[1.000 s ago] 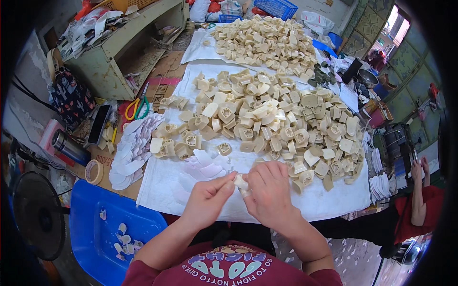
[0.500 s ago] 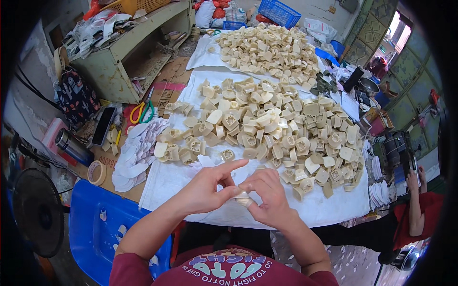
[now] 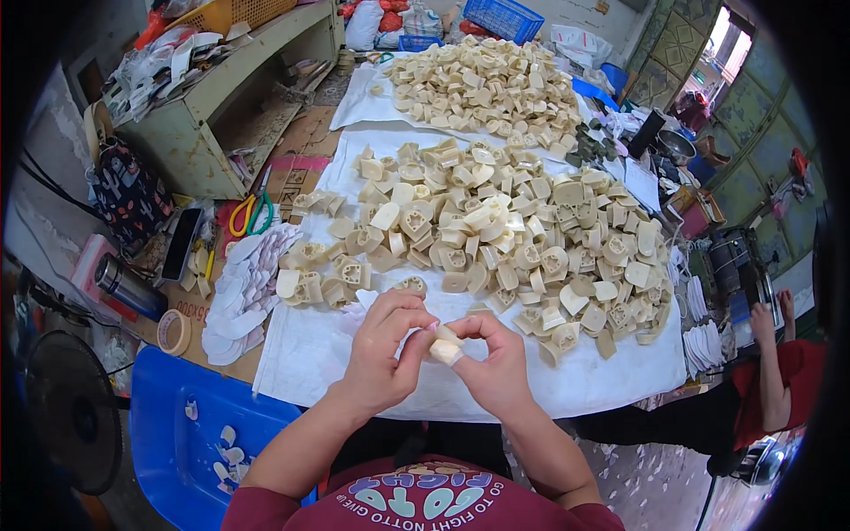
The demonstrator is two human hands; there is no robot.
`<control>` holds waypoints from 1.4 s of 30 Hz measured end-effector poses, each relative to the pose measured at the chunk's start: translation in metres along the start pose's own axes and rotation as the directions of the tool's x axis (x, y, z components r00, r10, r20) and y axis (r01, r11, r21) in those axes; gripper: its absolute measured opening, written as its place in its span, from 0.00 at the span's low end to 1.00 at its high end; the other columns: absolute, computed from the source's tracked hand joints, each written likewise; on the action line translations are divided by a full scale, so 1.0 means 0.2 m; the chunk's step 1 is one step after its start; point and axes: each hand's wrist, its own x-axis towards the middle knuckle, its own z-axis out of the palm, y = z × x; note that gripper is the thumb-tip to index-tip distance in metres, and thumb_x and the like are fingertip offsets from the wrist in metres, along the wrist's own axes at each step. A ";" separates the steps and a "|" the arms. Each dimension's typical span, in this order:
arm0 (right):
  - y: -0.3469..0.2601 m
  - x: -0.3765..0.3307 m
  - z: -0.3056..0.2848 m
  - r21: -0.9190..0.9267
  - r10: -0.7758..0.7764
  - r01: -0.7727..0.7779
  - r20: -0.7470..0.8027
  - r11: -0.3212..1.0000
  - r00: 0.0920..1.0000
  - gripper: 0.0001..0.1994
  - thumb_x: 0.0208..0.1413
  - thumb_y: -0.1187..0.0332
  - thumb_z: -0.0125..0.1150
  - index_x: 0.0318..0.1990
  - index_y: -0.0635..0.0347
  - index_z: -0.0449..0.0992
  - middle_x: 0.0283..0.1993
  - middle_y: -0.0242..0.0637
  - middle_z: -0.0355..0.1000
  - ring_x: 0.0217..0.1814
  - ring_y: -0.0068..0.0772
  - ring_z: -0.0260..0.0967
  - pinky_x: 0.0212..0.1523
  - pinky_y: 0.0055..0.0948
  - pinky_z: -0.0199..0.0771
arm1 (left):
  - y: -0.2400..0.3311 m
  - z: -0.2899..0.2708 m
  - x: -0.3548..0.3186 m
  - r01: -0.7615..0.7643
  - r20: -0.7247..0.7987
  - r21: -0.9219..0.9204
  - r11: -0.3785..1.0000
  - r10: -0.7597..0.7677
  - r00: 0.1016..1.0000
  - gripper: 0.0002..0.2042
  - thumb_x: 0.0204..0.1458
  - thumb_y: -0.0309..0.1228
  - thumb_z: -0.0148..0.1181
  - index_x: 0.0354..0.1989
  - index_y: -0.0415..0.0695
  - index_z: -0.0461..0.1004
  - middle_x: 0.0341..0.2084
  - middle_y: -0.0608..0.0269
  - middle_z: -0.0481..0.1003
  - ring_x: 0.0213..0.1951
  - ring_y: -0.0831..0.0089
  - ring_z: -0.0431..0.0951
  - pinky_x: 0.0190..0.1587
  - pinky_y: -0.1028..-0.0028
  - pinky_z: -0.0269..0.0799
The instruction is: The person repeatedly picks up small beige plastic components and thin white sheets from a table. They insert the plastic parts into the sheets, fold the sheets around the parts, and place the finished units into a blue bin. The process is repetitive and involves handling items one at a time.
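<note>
In front of my body, over the near edge of the white cloth (image 3: pixel 314 354), both hands meet. My right hand (image 3: pixel 492 361) is closed around a small cream plastic piece (image 3: pixel 450 335), mostly hidden by the fingers; its thumb has a pale wrap. My left hand (image 3: pixel 391 350) is closed too, thumb and forefinger pinched at the piece's left side, and a tiny pinkish bit shows at the tips. Just beyond lies a large heap of cream moulded plastic pieces (image 3: pixel 496 221), curved like shoe heels, several with hollow undersides.
A second heap (image 3: pixel 487 88) lies farther back. At left are white cut-out sheets (image 3: pixel 239 288), scissors (image 3: pixel 252 212), a tape roll (image 3: pixel 173 331), a phone (image 3: pixel 181 246), a flask (image 3: pixel 130 286) and a blue plastic chair (image 3: pixel 164 416) with scraps. A co-worker's arm (image 3: pixel 773 372) shows at right.
My left forefinger, stretched out before, has curled in, and the left hand now pinches at the piece. The right hand keeps its grip, turned slightly. The whole view has shifted a little.
</note>
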 end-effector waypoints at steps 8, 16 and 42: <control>-0.02 0.01 -0.03 -0.062 0.031 -0.026 0.085 0.998 0.996 0.09 0.43 0.72 0.67 0.33 0.62 0.77 0.32 0.35 0.74 0.36 0.28 0.70 0.44 0.29 0.68 | 0.05 -0.05 0.03 -0.036 0.114 0.043 0.998 0.031 0.993 0.04 0.49 0.22 0.61 0.33 0.40 0.73 0.36 0.57 0.70 0.44 0.64 0.72 0.48 0.68 0.66; -0.17 -0.02 -0.08 -0.432 -0.510 0.481 0.056 0.763 0.859 0.25 0.43 0.66 0.70 0.50 0.65 0.72 0.50 0.42 0.72 0.55 0.37 0.68 0.58 0.35 0.63 | 0.09 -0.06 -0.11 0.157 0.030 -0.543 0.825 -0.168 0.985 0.10 0.50 0.15 0.57 0.39 0.40 0.72 0.50 0.50 0.65 0.44 0.68 0.75 0.47 0.73 0.70; -0.01 -0.12 0.01 -0.062 -0.145 0.145 -0.004 0.988 0.989 0.16 0.52 0.77 0.61 0.50 0.64 0.74 0.48 0.48 0.75 0.51 0.38 0.74 0.50 0.29 0.74 | 0.03 0.07 -0.13 -0.069 -0.098 -0.003 0.998 0.068 0.993 0.13 0.41 0.12 0.60 0.36 0.40 0.71 0.39 0.48 0.74 0.36 0.60 0.78 0.34 0.72 0.74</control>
